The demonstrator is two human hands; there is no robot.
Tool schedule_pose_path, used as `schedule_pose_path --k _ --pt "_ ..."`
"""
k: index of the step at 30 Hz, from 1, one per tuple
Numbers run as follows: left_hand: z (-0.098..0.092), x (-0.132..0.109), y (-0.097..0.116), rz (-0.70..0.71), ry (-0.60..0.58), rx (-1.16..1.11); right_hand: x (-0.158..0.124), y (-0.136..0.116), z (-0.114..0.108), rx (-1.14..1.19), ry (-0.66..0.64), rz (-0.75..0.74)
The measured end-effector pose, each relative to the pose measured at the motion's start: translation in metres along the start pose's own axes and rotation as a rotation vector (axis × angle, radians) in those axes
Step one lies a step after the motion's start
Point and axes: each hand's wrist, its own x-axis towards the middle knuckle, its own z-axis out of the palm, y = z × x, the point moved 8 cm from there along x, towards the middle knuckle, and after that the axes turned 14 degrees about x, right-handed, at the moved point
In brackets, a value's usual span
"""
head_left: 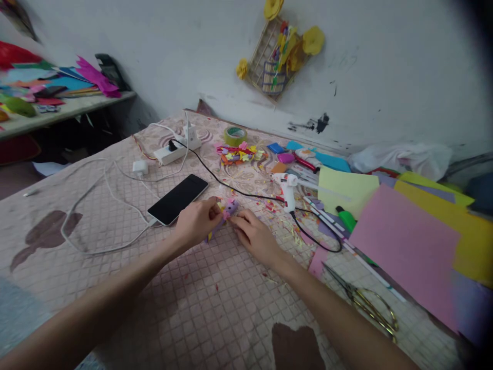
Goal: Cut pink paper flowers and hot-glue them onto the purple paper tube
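A small purple paper figure (231,206) with dark dots and pink and yellow bits lies between my two hands over the middle of the table. My left hand (198,221) is closed at its left side, with thumb and fingertips pinched at the figure. From the right, my right hand (254,234) reaches in, its fingers bent together and the fingertips touching the figure's edge. The lower part of the figure is partly hidden by my left hand. Just left of my left hand lies a black-screened phone (178,199) with a white cable plugged in.
A white glue gun (287,191) with a black cord rests to the right. Scissors (365,303), coloured sheets (404,246), and striped sticks (346,241) lie farther right. Behind are a power strip (177,152), green tape (235,135) and a pile of paper flowers (239,153).
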Motion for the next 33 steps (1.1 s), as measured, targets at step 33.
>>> schedule_pose_path --k 33 --pt "-0.005 -0.002 0.012 0.046 -0.073 0.068 0.004 0.022 -0.015 0.155 0.249 0.183"
